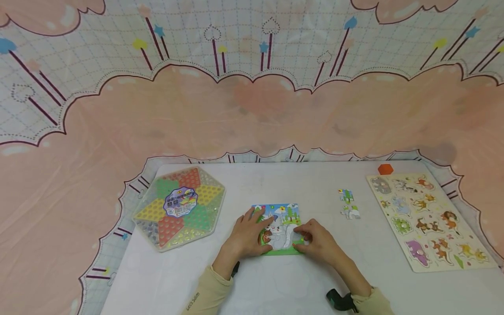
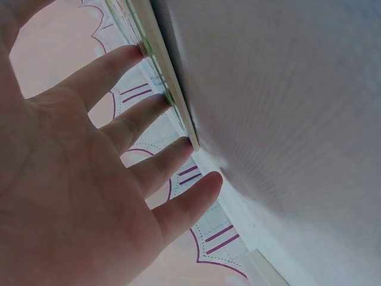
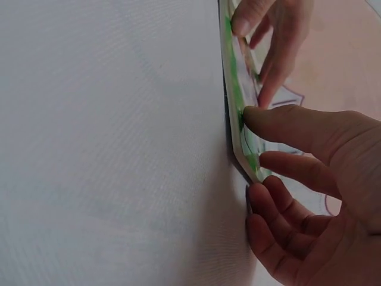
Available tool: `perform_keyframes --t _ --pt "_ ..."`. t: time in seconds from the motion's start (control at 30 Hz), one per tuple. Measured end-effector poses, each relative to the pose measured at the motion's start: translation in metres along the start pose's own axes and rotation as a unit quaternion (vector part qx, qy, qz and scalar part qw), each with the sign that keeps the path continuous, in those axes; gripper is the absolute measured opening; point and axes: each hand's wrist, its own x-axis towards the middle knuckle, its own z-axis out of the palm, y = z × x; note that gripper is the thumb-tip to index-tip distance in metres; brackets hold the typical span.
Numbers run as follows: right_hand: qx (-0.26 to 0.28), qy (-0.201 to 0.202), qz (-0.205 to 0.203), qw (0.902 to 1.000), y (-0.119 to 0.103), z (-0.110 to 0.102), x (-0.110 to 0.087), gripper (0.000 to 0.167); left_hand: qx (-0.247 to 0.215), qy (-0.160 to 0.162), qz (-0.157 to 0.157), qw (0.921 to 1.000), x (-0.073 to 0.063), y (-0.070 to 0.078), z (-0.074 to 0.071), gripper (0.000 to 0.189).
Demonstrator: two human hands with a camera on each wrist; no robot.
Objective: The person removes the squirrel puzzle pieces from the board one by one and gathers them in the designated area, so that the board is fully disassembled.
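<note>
A small jigsaw puzzle board with a cartoon animal on a blue and green scene lies between both hands. My left hand rests spread on its left side, the thumb on the lower border; the left wrist view shows the straight fingers reaching along the board's edge. At the board's lower right, my right hand has thumb and index finger bent around a puzzle piece lying in the board, their tips on the surface. Its remaining fingers curl beside the board's corner. Two loose puzzle pieces lie off to the right.
A hexagonal board with coloured triangles, under clear wrap, lies at left. On the right lies a wooden animal peg puzzle, with a red hexagonal piece at its far corner. Patterned cloth hangs behind the white table.
</note>
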Motion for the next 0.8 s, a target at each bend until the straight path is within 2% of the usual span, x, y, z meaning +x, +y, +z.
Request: perform_keyframes --t 0.3,0.57,0.8 --pt "-0.010 -0.002 -0.006 0.9999 -0.0020 -0.0014 0.0002 0.031 -0.002 0.001 0.002 1.0000 0.0003 -0.0006 0.0004 0.074" --pt "-0.022 -0.015 -0.001 0.9996 -0.0028 -0.0011 0.0003 0.041 -0.003 -0.001 -0.001 1.0000 0.0015 -0.0007 0.0016 0.074" --pt "-0.025 -0.021 0.004 0.9995 -0.0036 -0.0020 0.0028 0.036 -0.001 -0.001 -0.002 1.0000 0.0013 -0.0005 0.0013 0.073"
